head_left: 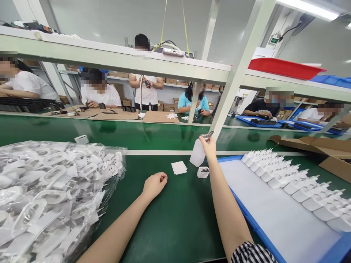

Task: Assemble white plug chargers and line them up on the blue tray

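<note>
My right hand [208, 145] is stretched forward, closed round the top of a translucent white plastic bottle [197, 153] that has a metal cap or nozzle. The bottle is tilted, just above the green table. A small white cup [203, 172] with dark bits inside stands right below that hand. My left hand [155, 184] rests on the green mat as a loose fist with nothing visible in it. A small white square pad [179, 167] lies between the two hands.
A big clear bag of white plastic parts [52, 193] fills the left. A blue tray [274, 204] with a row of several white plug parts [296, 182] lies at the right. Open cardboard box [323, 149] far right. Shelf post [233, 80] ahead. Other people work at benches behind.
</note>
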Motion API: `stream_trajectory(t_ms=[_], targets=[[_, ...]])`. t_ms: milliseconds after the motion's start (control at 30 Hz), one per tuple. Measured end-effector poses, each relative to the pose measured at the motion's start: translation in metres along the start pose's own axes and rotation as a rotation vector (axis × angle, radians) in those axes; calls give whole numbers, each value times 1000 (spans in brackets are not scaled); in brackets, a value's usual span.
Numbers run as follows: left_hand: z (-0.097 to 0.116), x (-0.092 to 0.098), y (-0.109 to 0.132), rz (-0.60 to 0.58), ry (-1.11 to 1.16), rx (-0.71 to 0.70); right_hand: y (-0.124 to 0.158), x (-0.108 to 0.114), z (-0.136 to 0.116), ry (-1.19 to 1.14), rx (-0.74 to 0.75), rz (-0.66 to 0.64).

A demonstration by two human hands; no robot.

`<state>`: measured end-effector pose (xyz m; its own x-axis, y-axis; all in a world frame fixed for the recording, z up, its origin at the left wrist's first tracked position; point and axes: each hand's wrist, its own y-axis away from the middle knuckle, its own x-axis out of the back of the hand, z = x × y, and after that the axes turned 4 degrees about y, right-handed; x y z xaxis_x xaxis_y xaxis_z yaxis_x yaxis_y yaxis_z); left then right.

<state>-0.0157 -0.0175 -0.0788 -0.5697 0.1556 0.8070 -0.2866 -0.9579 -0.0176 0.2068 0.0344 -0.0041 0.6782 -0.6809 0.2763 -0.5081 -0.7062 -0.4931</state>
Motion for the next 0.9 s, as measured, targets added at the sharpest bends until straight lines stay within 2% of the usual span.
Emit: stream_trajectory(t_ms=[433, 633, 900], targets=[[-1, 1, -1, 7, 3, -4, -2, 2, 1, 44, -2, -18], [-1, 0, 1, -8, 27, -5, -2, 2, 2, 97, -3, 25], [2, 0, 2, -15, -65, -1, -4, 0, 4, 78, -4, -12]])
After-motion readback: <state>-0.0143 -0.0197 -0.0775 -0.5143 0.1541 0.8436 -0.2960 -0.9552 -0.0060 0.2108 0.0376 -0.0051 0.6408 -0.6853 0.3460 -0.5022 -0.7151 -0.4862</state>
